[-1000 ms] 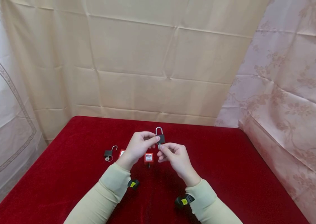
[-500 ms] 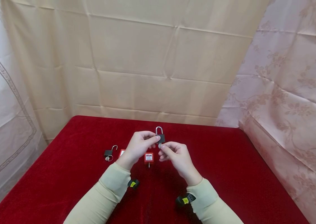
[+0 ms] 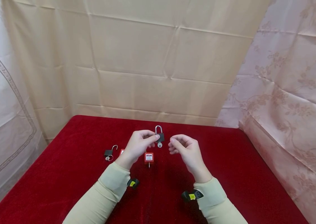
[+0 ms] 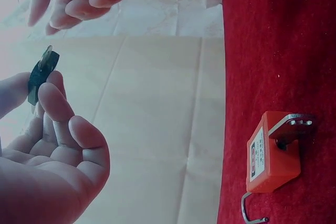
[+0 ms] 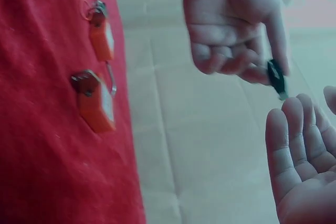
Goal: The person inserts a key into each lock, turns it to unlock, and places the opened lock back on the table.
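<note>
In the head view my left hand [image 3: 139, 143] pinches a small black padlock [image 3: 161, 137] between thumb and fingers, its silver shackle pointing up. A key [image 3: 159, 145] sticks out of the padlock's underside, toward me. To the right, apart from the padlock, my right hand [image 3: 186, 150] is in the air and holds nothing. Its fingers are loosely bent in the head view and fairly straight in the right wrist view, where the left hand [image 5: 233, 22] and the black padlock [image 5: 275, 77] also appear. Whether the held shackle is locked I cannot tell.
On the red cloth [image 3: 230, 174] lies a red padlock [image 3: 149, 158] with a white label and a key. Another red padlock [image 3: 122, 151] is partly hidden behind my left wrist. Farther left lies a black padlock [image 3: 108, 153] with its shackle open and a key on a ring.
My right hand has let go of the key and moved right and slightly up, leaving the key in the padlock. The left hand has stayed nearly still with the padlock.
</note>
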The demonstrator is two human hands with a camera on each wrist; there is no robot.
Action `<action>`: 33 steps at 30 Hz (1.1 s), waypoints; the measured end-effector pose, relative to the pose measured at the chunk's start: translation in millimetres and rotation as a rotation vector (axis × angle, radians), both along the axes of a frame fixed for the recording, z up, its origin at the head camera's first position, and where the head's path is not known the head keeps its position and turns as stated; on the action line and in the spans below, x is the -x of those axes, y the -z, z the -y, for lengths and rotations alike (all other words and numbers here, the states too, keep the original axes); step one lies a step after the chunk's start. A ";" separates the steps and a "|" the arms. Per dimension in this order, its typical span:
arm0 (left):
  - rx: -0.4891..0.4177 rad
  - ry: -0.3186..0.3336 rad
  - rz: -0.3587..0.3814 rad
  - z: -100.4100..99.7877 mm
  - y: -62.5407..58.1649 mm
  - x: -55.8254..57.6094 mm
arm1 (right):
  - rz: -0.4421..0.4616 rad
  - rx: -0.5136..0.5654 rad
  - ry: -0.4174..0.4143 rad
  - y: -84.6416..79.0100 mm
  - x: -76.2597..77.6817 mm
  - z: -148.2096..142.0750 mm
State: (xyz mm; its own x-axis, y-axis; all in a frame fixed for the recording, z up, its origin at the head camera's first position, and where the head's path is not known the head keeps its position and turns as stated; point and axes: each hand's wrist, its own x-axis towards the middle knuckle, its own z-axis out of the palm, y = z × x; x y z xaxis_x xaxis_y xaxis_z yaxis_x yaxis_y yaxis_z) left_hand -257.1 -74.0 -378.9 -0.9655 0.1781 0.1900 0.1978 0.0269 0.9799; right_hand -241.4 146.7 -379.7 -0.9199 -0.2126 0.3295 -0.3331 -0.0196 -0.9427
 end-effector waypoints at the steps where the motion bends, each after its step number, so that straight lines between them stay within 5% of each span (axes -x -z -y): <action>1: 0.000 0.000 0.000 0.3 -0.1 0.0 | -0.008 0.009 0.008 -1.6 0.2 -2.1; 15: 0.030 0.030 0.022 -6.8 0.4 -2.7 | -0.044 0.012 0.091 -9.2 5.0 -17.9; 33: 0.081 0.121 -0.005 -23.5 5.0 -10.5 | 0.022 -0.069 0.066 -5.3 11.0 -24.9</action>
